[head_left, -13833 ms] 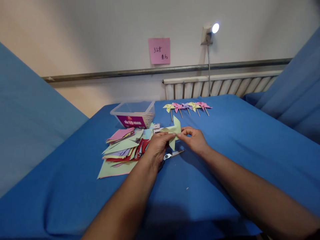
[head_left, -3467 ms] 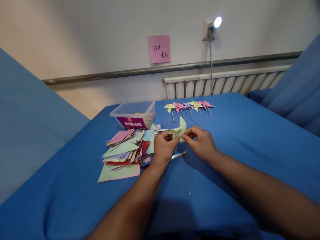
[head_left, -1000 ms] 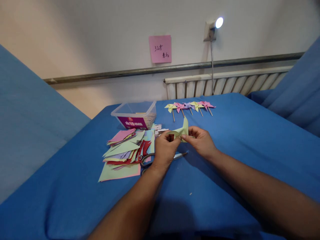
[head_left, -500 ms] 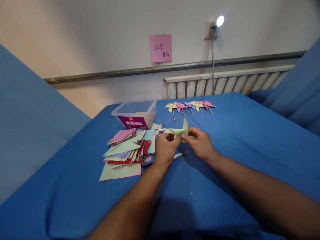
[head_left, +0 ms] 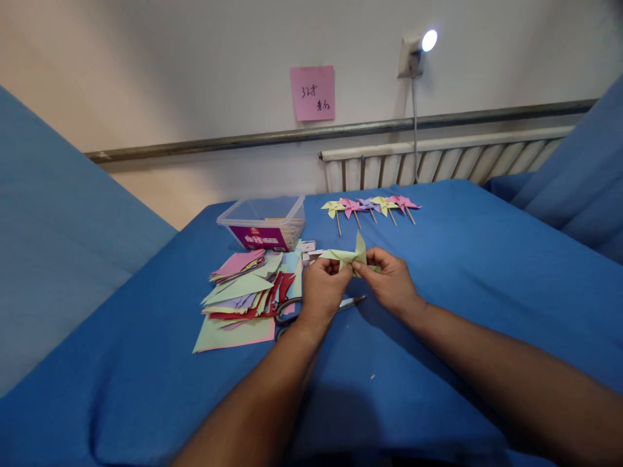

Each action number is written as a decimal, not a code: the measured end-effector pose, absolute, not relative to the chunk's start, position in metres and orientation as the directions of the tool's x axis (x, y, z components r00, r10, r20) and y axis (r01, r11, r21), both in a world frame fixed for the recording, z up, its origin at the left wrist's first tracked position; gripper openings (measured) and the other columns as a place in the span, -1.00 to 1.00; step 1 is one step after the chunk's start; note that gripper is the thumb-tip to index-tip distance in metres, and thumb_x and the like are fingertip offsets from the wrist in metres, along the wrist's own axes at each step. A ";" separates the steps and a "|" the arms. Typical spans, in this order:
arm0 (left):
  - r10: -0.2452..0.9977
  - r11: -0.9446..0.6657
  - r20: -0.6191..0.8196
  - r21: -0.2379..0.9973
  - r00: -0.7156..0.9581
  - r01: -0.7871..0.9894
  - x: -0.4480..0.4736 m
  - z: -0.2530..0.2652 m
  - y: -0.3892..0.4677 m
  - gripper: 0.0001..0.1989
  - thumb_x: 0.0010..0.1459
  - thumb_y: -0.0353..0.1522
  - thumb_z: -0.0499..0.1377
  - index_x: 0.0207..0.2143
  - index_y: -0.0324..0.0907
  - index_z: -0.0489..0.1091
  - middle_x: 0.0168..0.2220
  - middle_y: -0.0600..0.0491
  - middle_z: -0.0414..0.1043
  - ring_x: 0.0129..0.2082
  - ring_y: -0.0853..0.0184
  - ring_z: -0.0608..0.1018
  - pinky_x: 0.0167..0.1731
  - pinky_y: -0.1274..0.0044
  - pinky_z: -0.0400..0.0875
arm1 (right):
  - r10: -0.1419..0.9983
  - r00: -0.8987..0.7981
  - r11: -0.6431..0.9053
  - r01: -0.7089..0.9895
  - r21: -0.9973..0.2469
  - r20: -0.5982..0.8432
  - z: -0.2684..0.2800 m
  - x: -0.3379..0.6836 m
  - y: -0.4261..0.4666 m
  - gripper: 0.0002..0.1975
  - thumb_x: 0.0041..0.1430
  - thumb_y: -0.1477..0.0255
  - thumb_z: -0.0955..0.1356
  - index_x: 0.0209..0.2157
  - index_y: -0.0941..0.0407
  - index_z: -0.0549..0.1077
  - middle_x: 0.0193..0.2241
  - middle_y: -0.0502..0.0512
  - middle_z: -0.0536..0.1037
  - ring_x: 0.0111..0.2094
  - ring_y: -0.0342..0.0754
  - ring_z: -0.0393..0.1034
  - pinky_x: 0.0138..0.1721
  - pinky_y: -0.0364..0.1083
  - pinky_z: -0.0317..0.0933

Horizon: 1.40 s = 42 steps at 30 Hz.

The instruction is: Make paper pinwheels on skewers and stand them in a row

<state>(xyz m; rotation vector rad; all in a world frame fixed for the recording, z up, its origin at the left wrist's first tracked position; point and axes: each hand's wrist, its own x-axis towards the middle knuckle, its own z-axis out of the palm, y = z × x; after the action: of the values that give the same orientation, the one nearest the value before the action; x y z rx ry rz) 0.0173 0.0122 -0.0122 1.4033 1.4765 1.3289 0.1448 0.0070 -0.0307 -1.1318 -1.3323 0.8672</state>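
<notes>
Between my two hands is a pale green paper pinwheel (head_left: pixel 359 250), raised over the blue-covered table with its blades folded inward. My left hand (head_left: pixel 324 288) grips its left side, fingers closed. On the right, my right hand (head_left: pixel 392 279) pinches it, thumb at the middle of the paper and fingers behind. Its centre is partly hidden by my thumbs. Below my left hand lies a pair of scissors (head_left: pixel 351 302), dark handles to the left and blade tips to the right; my wrist covers its middle.
Stacked coloured paper (head_left: pixel 238 285) lies left of my hands. Behind it stands a clear plastic box (head_left: pixel 260 237) with a purple label, beside small boxes (head_left: pixel 309 246). Several finished pinwheels (head_left: pixel 351 207) on sticks lie in a row at the back, before a radiator (head_left: pixel 448 159).
Almost nothing differs. The upright tip of the green pinwheel sits very slightly lower; both hands keep their hold.
</notes>
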 end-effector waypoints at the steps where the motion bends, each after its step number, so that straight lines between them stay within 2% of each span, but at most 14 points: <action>1: 0.973 -0.109 0.158 0.959 -0.171 0.263 0.017 -0.013 0.012 -0.79 -0.22 -0.29 0.30 -0.63 -0.24 0.37 -0.67 0.17 0.25 -0.63 0.50 0.22 -0.62 0.62 0.09 | 0.955 0.091 0.269 0.129 -0.954 0.282 -0.031 0.145 0.007 -0.84 0.02 0.31 0.38 -0.40 0.13 0.47 -0.45 0.04 0.54 -0.42 -0.07 0.38 -0.29 -0.08 0.24; 7: 0.976 -0.106 0.140 0.974 -0.167 0.199 0.018 -0.013 0.012 -0.78 -0.23 -0.30 0.31 -0.54 -0.26 0.41 -0.61 0.13 0.35 -0.59 0.47 0.31 -0.58 0.62 0.18 | 0.952 0.086 0.287 0.091 -0.954 0.295 -0.030 0.146 0.006 -0.83 0.01 0.31 0.39 -0.39 0.13 0.46 -0.43 0.04 0.54 -0.41 -0.08 0.38 -0.29 -0.09 0.25; 14: 0.970 -0.138 0.183 0.957 -0.162 0.256 0.019 -0.008 0.008 -0.80 -0.19 -0.30 0.29 -0.63 -0.24 0.36 -0.67 0.18 0.25 -0.63 0.50 0.22 -0.61 0.62 0.09 | 0.942 0.094 0.308 0.142 -0.941 0.322 -0.028 0.146 0.005 -0.84 0.02 0.31 0.38 -0.41 0.12 0.46 -0.46 0.02 0.54 -0.42 -0.08 0.38 -0.30 -0.10 0.24; 19: 0.969 -0.136 0.181 0.958 -0.167 0.252 0.020 -0.006 0.007 -0.82 -0.20 -0.32 0.30 -0.62 -0.23 0.38 -0.66 0.16 0.28 -0.63 0.48 0.25 -0.60 0.61 0.10 | 0.933 0.108 0.320 0.181 -0.930 0.342 -0.030 0.146 0.005 -0.84 0.02 0.31 0.37 -0.41 0.11 0.46 -0.46 0.02 0.54 -0.42 -0.08 0.38 -0.31 -0.10 0.24; 26: 0.970 -0.134 0.179 0.958 -0.164 0.252 0.022 -0.006 0.005 -0.78 -0.20 -0.30 0.30 -0.65 -0.24 0.34 -0.68 0.18 0.23 -0.64 0.50 0.22 -0.62 0.62 0.08 | 0.940 0.113 0.307 0.126 -0.943 0.322 -0.027 0.144 0.004 -0.86 0.02 0.32 0.37 -0.44 0.11 0.43 -0.49 -0.01 0.52 -0.43 -0.09 0.38 -0.34 -0.12 0.23; 37: 0.994 -0.042 0.039 0.999 -0.104 -0.032 0.021 -0.015 0.011 -0.77 -0.25 -0.30 0.32 -0.52 -0.24 0.41 -0.58 0.13 0.39 -0.58 0.47 0.37 -0.54 0.63 0.22 | 0.959 0.094 0.263 0.052 -0.963 0.267 -0.040 0.146 0.013 -0.78 0.01 0.24 0.38 -0.41 0.12 0.43 -0.49 -0.01 0.50 -0.44 -0.10 0.33 -0.37 -0.12 0.23; 42: 0.996 -0.033 0.029 0.998 -0.089 -0.052 0.020 -0.014 0.012 -0.75 -0.22 -0.26 0.32 -0.50 -0.24 0.42 -0.55 0.11 0.42 -0.58 0.48 0.37 -0.55 0.63 0.22 | 0.967 0.058 0.247 0.006 -0.969 0.247 -0.042 0.146 0.014 -0.77 0.02 0.22 0.38 -0.41 0.11 0.43 -0.45 0.00 0.50 -0.41 -0.09 0.35 -0.35 -0.11 0.25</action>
<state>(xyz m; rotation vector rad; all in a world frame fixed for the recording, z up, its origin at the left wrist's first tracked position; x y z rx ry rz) 0.0199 0.0125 -0.0144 1.1494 1.2192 1.3216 0.1464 0.0140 -0.0420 -1.0499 -1.2733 0.9832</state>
